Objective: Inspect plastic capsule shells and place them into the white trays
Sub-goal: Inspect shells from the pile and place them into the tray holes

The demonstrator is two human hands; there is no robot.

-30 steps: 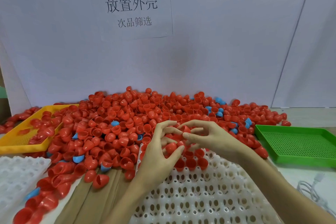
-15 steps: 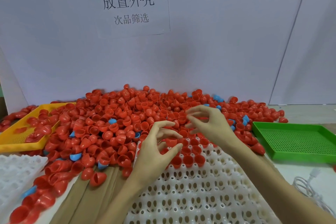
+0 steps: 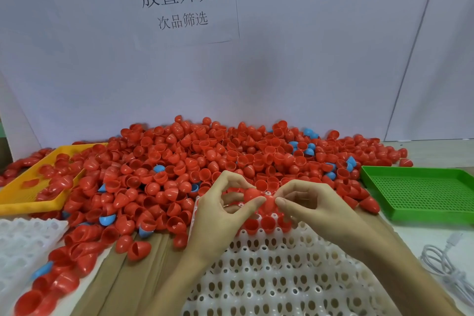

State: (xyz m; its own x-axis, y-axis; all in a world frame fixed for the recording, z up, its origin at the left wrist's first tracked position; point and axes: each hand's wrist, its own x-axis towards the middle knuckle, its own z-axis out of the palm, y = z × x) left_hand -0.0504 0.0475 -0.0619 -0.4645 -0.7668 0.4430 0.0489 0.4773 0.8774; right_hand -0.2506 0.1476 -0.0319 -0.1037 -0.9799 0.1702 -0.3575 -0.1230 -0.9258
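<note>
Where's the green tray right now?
In the head view, the green tray sits at the right edge of the table, beside the red shell pile, beyond a white cable.

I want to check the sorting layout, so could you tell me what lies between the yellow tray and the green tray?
In the head view, the pile of red shells, dotted with blue shells, fills the stretch from the yellow tray to the green tray.
</note>
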